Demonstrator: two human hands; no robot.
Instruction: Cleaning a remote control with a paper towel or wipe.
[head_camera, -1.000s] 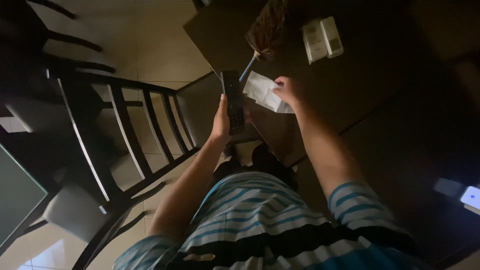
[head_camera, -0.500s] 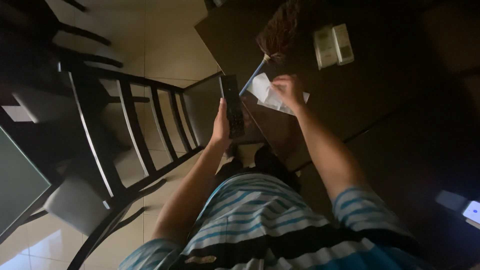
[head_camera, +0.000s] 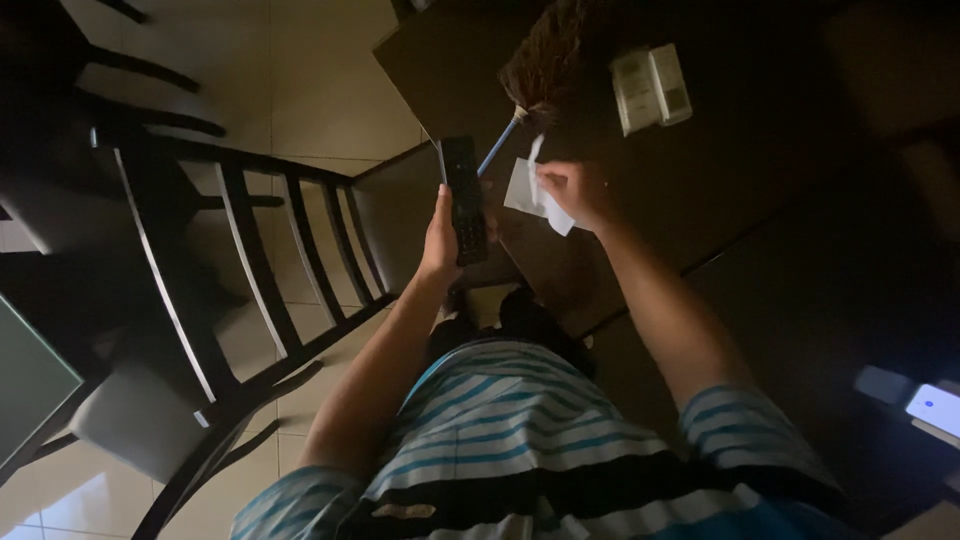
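My left hand (head_camera: 441, 232) holds a black remote control (head_camera: 464, 198) upright, buttons facing me, just above the near edge of a dark table (head_camera: 760, 200). My right hand (head_camera: 575, 190) pinches a crumpled white tissue (head_camera: 542, 190) beside the remote, over the table surface. The tissue is bunched and partly hidden by my fingers. The two hands are close, a few centimetres apart.
A feather duster with a blue handle (head_camera: 530, 80) lies on the table beyond the hands. Two white rectangular devices (head_camera: 650, 88) lie further back. A dark slatted chair (head_camera: 230, 260) stands at the left on tiled floor. A lit phone (head_camera: 935, 408) sits at the right edge.
My right hand has gathered the tissue from lying flat on the table into a bunched wad, lifted nearer the remote. The left hand keeps the remote steady.
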